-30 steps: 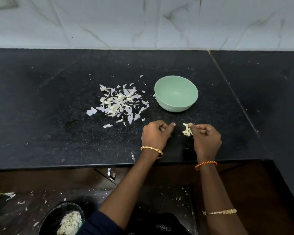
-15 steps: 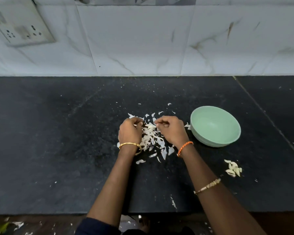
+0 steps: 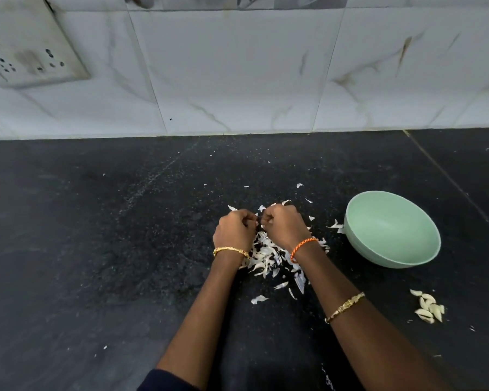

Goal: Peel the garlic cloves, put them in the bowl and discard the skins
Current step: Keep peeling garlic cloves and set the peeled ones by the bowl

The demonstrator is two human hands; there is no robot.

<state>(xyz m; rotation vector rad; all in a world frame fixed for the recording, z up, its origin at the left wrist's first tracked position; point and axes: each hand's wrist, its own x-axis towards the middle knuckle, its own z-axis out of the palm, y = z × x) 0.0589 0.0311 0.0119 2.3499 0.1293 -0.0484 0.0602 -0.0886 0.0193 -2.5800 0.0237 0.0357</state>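
Both hands, left hand [image 3: 235, 231] and right hand [image 3: 284, 228], have moved from the peeled cloves [image 3: 429, 306] to the skins [image 3: 268, 255] left of the bowl [image 3: 393, 230], fingers curled close together; gathering skins seems underway, though any hold is hidden.

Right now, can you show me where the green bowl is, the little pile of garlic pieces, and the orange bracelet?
green bowl [image 3: 359, 221]: head view, on its left inner wall.
pile of garlic pieces [image 3: 429, 307]: head view, on the middle of the pile.
orange bracelet [image 3: 301, 246]: head view, on the band across the right wrist.
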